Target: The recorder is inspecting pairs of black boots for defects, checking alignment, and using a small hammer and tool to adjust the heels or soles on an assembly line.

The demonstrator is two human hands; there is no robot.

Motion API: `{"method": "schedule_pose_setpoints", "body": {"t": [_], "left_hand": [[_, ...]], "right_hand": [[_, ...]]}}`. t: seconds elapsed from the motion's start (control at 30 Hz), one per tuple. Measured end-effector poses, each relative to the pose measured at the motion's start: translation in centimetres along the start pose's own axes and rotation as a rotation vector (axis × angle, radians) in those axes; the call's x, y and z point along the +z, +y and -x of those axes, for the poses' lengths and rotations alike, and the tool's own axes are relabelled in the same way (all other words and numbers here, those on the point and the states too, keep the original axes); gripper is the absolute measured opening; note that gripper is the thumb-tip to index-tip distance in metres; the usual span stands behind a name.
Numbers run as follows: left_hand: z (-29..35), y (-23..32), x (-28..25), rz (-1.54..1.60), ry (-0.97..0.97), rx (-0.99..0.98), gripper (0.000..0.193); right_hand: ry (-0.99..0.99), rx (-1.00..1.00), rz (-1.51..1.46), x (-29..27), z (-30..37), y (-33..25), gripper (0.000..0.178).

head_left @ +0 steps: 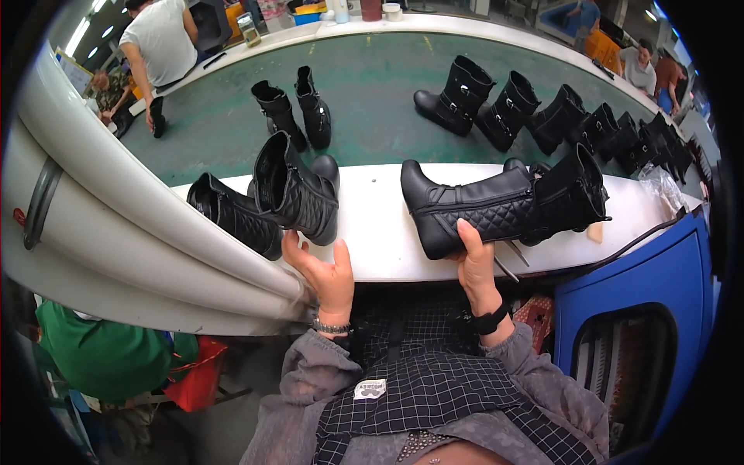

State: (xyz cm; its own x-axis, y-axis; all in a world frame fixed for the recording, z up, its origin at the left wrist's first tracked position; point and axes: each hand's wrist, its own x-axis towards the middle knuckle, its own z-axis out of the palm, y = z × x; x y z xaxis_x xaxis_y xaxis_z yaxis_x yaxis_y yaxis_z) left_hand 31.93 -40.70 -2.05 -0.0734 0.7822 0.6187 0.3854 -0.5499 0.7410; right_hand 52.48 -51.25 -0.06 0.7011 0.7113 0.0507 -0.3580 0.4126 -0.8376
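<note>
My right hand (476, 267) is closed around a black quilted boot (473, 205), its thumb on the boot's side. That boot is held lengthwise, toe to the left, over the white work shelf (372, 232). My left hand (328, 279) has its fingers apart and holds nothing. Its fingertips are just below a second quilted boot (298, 194), which stands with its shaft opening toward the upper left; whether they touch it I cannot tell. Beside that one is another black boot (232, 213), partly behind the white curved pipes. More black boot shaft (575, 190) shows at the held boot's right end.
Beyond the shelf runs a green conveyor belt (364, 101) carrying a pair of boots (314, 108) and a row of buckled boots (508, 108). White pipes (155, 232) curve along my left. A blue machine (643, 287) stands at right. Thin metal tool ends (507, 263) show by my right hand. Other people work around.
</note>
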Motion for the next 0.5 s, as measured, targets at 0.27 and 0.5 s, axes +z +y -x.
{"method": "schedule_pose_setpoints", "body": {"t": [0.27,0.5], "left_hand": [[-4.3,0.0,1.6,0.099,-0.066,-0.326,0.072],[-2.4,1.6,2.9,0.839,-0.005,-0.739,0.044]], "right_hand": [[0.013,0.004,-0.036,-0.5,0.1,0.3,0.056],[-0.061,-0.017,-0.078,-0.5,0.5,-0.6,0.056]]}}
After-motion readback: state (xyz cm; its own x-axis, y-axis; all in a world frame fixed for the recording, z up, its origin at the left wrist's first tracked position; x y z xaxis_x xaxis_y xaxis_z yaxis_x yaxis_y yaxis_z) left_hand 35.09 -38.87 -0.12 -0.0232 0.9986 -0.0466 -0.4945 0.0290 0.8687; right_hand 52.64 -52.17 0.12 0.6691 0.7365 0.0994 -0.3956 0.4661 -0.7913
